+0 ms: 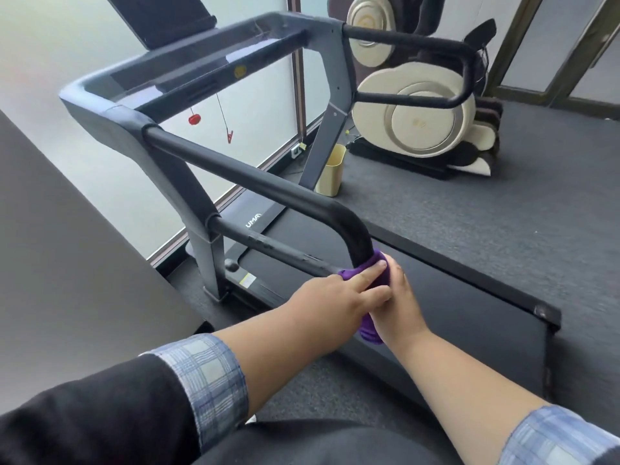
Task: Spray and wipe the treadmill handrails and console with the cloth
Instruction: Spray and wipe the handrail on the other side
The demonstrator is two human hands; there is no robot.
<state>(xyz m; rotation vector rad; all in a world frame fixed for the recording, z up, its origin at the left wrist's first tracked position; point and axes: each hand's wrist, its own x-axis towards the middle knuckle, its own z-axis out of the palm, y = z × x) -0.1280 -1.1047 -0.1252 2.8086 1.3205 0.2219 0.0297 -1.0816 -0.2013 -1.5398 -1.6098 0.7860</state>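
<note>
A purple cloth (370, 330) is wrapped round the lower bend of the near black handrail (255, 181), where it turns down toward the lower bar. My left hand (339, 300) presses the cloth from the left, with its index finger stretched across the top. My right hand (402, 303) grips the cloth and the rail from the right. The grey console (188, 72) with its dark screen lies at the upper left. The far handrail (419, 41) loops at the upper right. No spray bottle shows.
The treadmill belt (453, 317) runs below my hands. A red safety key and clip (229, 135) hang under the console. A cream bin (330, 172) stands by the right upright, and a beige massage chair (422, 115) stands behind it. A dark wall (67, 246) is close on my left.
</note>
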